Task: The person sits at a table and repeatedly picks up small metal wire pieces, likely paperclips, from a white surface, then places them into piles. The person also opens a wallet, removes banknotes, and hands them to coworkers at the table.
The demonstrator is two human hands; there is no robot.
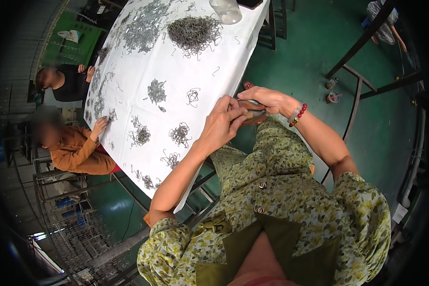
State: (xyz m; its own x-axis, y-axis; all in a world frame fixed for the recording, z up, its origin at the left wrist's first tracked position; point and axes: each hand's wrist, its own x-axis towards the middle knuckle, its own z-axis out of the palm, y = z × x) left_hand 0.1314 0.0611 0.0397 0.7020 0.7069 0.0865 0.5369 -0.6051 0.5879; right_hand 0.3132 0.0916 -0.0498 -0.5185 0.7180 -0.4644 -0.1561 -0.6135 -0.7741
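Just off the table's near edge, my two hands meet in front of my lap. Between them is a small brown object (253,115) with a dark, shiny part; its exact kind is hard to make out. My right hand (268,101) is closed around its far side. The fingers of my left hand (226,117) are curled and pinched together at its left side; anything tiny between the fingertips is hidden. Nearest to my left hand on the table lie a small cluster of bent wire hooks (192,97) and a tangled heap of them (180,135).
The white-covered table (186,71) carries a large dark hook pile (194,35), grey piles (145,28) and a clear plastic jar (228,12). Two people work along the far side, one in an orange sleeve (76,152). A metal frame (355,76) and drink cup (333,97) stand right.
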